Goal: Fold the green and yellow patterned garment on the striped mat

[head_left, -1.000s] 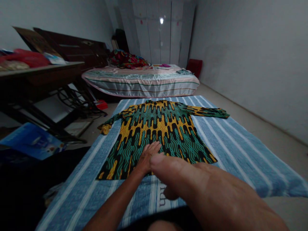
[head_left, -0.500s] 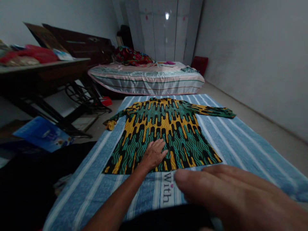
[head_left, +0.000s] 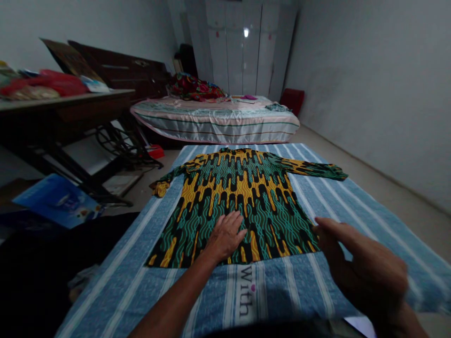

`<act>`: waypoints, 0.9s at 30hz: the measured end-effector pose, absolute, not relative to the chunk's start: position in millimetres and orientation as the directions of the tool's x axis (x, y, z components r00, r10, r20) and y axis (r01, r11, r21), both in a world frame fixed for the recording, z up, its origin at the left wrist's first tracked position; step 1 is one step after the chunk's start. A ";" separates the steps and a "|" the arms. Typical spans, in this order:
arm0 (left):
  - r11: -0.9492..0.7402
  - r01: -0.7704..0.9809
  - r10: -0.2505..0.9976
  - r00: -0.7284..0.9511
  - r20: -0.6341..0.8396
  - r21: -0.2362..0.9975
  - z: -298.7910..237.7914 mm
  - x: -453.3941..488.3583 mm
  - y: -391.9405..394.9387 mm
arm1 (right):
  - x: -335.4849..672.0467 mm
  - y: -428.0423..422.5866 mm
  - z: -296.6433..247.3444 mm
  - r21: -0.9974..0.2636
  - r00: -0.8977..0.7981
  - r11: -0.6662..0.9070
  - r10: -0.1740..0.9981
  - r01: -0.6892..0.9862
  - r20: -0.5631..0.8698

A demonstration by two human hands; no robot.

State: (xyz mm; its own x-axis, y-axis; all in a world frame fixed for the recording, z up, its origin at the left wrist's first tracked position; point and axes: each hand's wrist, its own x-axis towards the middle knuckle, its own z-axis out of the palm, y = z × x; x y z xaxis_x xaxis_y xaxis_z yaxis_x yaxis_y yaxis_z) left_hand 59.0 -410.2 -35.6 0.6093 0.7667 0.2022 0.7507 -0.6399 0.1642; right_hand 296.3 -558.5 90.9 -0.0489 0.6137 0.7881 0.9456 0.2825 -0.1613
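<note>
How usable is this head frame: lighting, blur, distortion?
Head view: dim room, with glare on the white wardrobe doors; the right hand is motion-blurred, the left hand on the green-and-yellow patterned shirt is sharp; wide-angle distortion bends the edges.

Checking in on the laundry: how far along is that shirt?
Done: the green-and-yellow patterned shirt lies spread flat on the blue striped blanket. In hand: left hand presses its hem, right hand reaches its corner. Left: no fold made, sleeves out.
</note>
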 end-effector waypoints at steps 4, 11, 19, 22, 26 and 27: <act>-0.647 0.751 0.759 0.620 0.199 0.129 -36.7 57.5 -408.4 | 314.8 -524.8 40.7 -0.217 -0.048 0.262 0.733 0.940 0.678; -0.661 0.745 0.744 0.634 0.209 0.091 -41.2 51.7 -405.2 | 347.0 -504.6 -39.0 -0.214 0.075 0.045 0.852 0.976 0.519; -0.678 0.727 0.730 0.647 0.222 0.111 -36.9 48.6 -397.1 | 369.1 -498.8 -69.9 -0.342 0.142 0.020 0.886 0.939 0.442; -0.710 0.688 0.702 0.675 0.229 0.150 -25.6 56.3 -384.7 | 372.8 -497.0 -76.9 -0.350 0.125 0.050 0.879 0.936 0.460; -0.747 0.630 0.665 0.712 0.226 0.212 -7.0 84.8 -358.2 | 372.3 -488.5 -80.7 -0.321 0.146 0.034 0.842 0.946 0.519; -0.755 0.616 0.655 0.723 0.220 0.224 -2.2 95.7 -350.5 | 372.7 -485.4 -81.2 -0.295 0.124 0.049 0.834 0.954 0.538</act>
State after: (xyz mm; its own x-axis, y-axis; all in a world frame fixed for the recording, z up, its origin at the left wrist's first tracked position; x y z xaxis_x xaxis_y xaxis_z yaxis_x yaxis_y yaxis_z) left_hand 95.7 -350.5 -2.2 0.7227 0.6552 0.2200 0.6161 -0.7550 0.2244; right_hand 372.7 -485.4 -81.2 0.1237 0.8336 0.5383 0.9541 0.0492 -0.2954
